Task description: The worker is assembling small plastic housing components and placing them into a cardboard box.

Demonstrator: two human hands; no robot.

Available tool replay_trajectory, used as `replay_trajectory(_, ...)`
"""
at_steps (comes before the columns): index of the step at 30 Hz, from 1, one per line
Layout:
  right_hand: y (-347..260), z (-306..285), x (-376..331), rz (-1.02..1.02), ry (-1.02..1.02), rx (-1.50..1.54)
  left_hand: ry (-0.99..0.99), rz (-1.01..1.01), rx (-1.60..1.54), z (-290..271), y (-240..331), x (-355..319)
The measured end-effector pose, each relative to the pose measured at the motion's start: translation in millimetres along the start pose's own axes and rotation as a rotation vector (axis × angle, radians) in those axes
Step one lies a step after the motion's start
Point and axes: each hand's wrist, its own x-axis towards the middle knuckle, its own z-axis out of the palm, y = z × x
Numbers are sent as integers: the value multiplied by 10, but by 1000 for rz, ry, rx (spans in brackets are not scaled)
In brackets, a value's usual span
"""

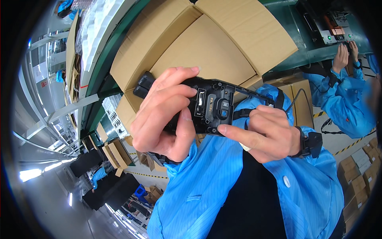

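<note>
A black plastic device housing (pixel 215 104) is held up in front of my chest, its inner side facing me. It shows screw posts, a pale metal strip and a small module with a blue-tinted lens. My left hand (pixel 169 113) is closed around its left part, fingers over the top and thumb at the front. My right hand (pixel 264 135) grips the right end with curled fingers, while its index fingertip touches the lower edge. A thin black frame arm runs behind this hand. Past my left knuckles a black two-part block (pixel 143 84) sticks out; whether it joins the housing I cannot tell.
Just beyond my hands stands a large open cardboard box (pixel 207 47) with a flat cardboard surface inside. A green bench (pixel 284 30) lies behind it. At right, a co-worker's hands (pixel 343 55) work at a machine with green lights. Stacked cartons (pixel 356 171) stand lower right.
</note>
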Motion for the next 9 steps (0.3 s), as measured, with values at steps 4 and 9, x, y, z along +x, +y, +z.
replay_trajectory(4,-57,12,-1,112,68,54,12,1,-13,-15,3,-3)
replay_trajectory(9,-37,-46,-42,110,-18,76,17,-10,-2,-10,5,-25)
